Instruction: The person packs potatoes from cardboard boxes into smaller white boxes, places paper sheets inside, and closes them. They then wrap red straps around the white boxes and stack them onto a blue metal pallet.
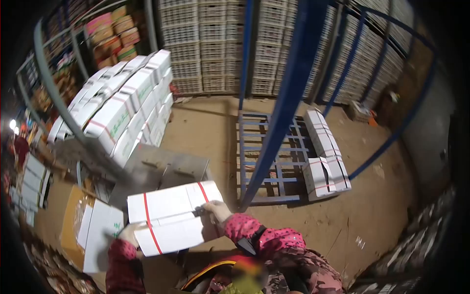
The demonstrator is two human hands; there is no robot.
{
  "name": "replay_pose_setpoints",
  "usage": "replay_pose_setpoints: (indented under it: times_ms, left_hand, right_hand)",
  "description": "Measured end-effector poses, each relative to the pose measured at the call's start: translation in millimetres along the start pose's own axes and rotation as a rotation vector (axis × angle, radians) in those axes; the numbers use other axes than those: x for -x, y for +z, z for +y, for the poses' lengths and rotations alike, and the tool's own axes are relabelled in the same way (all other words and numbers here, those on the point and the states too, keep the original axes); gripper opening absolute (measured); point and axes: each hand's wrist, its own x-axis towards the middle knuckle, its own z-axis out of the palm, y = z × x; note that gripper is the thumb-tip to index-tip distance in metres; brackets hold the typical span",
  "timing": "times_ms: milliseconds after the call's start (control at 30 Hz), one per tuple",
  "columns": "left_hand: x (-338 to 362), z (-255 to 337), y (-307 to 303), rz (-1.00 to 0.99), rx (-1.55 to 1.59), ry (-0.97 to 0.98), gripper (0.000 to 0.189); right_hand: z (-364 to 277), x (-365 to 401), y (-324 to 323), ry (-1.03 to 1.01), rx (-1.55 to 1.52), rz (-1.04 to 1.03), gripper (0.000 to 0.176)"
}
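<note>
A white box (171, 210) with two red straps is held between my two gloved hands at the lower centre. My left hand (130, 234) grips its left end, fingers closed against the box. My right hand (217, 210) is closed on its right end, near a dark slot. Behind the box is a grey metal table (171, 159). Below and left of it, a white board or flap (104, 232) stands by an open brown carton (73, 220).
A blue metal pallet frame (249, 198) with an upright blue post (284, 98) stands to the right, bearing strapped white boxes (325, 147). Stacked white boxes (122, 105) are at the left. Plastic crates (200, 49) line the back.
</note>
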Motion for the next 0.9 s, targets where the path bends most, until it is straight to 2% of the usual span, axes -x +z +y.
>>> replay_pose_setpoints:
  times_ms: [33, 100, 167, 233, 333, 400, 467, 500, 567, 600, 633, 700, 767, 833, 900]
  left_hand:
    - [0, -8, -1, -0.061, 0.033, -0.009, 0.04]
    - [28, -34, 71, -0.182, -0.332, -0.021, 0.039]
    - [1, -77, 73, -0.15, -0.326, -0.005, 0.042]
    - [-5, -107, 112, -0.268, -0.594, -0.072, 0.046]
    - [-41, -171, 161, -0.271, -0.574, -0.293, 0.058]
    - [-70, -219, 180, -0.47, -0.775, -0.283, 0.058]
    - [-104, -268, 207, -0.708, -1.055, -0.234, 0.059]
    - [-114, -290, 226, -0.805, -1.219, -0.16, 0.052]
    - [-115, -327, 296, -0.988, -1.532, 0.041, 0.041]
    - [-124, -352, 318, -0.986, -1.356, 0.0, 0.039]
    - [-132, -372, 339, -0.978, -1.175, -0.04, 0.038]
    - [-151, -404, 391, -1.041, -1.141, -0.004, 0.039]
    - [-180, -429, 431, -1.151, -1.235, 0.102, 0.037]
    - [-210, -439, 493, -1.414, -1.317, 0.312, 0.039]
    - [-248, -463, 542, -1.551, -1.289, 0.442, 0.04]
  right_hand:
    - [14, 6, -19, -0.007, 0.017, 0.027, 0.025]
    - [35, 30, -53, 0.018, 0.05, 0.184, 0.027]
    - [39, 57, -86, 0.028, 0.041, 0.284, 0.025]
    - [30, 87, -124, 0.013, -0.015, 0.393, 0.024]
    - [33, 122, -207, -0.046, 0.081, 0.595, 0.026]
    - [35, 156, -262, -0.048, 0.157, 0.717, 0.029]
    - [18, 196, -306, -0.109, 0.194, 0.789, 0.033]
    - [21, 212, -338, -0.093, 0.276, 0.835, 0.033]
    - [-3, 253, -378, -0.069, 0.255, 0.927, 0.034]
    - [-1, 267, -404, -0.034, 0.239, 0.992, 0.034]
    - [-16, 283, -415, -0.083, 0.254, 1.059, 0.034]
    - [-61, 320, -430, -0.001, 0.29, 1.156, 0.028]
    - [-68, 333, -461, 0.002, 0.195, 1.323, 0.036]
    - [-79, 344, -485, -0.104, 0.086, 1.428, 0.035]
    - [-79, 354, -514, -0.214, -0.128, 1.48, 0.035]
